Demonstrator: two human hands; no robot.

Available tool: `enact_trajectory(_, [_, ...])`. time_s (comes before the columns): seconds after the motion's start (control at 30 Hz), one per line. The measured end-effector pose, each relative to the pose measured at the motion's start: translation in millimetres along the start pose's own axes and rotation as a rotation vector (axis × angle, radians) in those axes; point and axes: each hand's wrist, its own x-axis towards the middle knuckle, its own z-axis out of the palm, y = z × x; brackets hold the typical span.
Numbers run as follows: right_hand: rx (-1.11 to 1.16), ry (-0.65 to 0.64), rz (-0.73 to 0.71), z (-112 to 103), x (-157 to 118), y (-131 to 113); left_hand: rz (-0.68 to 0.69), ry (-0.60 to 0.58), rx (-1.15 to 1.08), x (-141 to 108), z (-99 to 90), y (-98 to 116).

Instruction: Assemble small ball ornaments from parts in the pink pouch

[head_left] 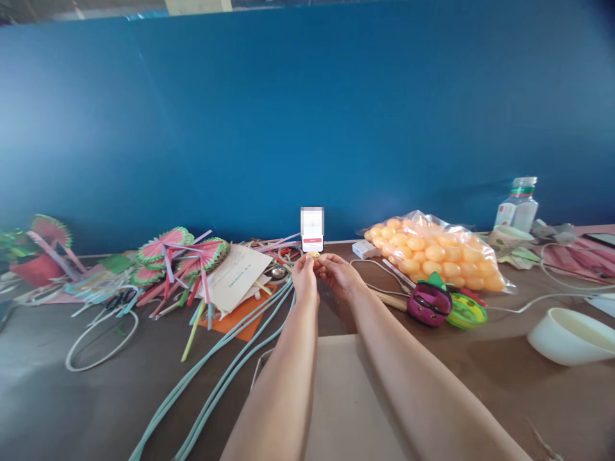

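Observation:
Both my arms reach forward over the table, and the hands meet in the middle. My left hand (304, 274) is closed, its fingertips pinching a small yellowish thing (316, 255) whose kind is too small to make out. Close beside it on the right, my right hand (339, 275) is also closed, with bent fingertips at the same small thing. Just beyond the fingertips a phone (312, 227) stands upright with a lit white screen and a red bar low on it. Below my forearms lies a flat beige box or board (353, 384).
Left are pink-and-green paper fans (166, 250), a printed sheet (237, 275) and pale green cables (225, 378). Right are a clear bag of orange balls (437, 253), a purple pouch (429, 304), a white bowl (571, 336) and bottles (523, 205). A blue partition (307, 115) rises behind.

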Motion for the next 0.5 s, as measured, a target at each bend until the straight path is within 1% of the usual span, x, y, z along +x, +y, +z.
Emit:
enact_trajectory(0.17, [0.016,-0.013,-0.012,-1.2,0.8,0.7,0.008,-0.012,0.003,-0.7,0.1,0.4])
enact_trajectory(0.33, [-0.009,0.004,-0.017,-0.6,0.3,0.7,0.015,-0.015,0.000,-0.3,-0.4,0.6])
enact_trajectory(0.5, [-0.006,-0.007,-0.014,-1.7,1.8,2.3,0.031,-0.001,-0.004,1.0,-0.3,-1.0])
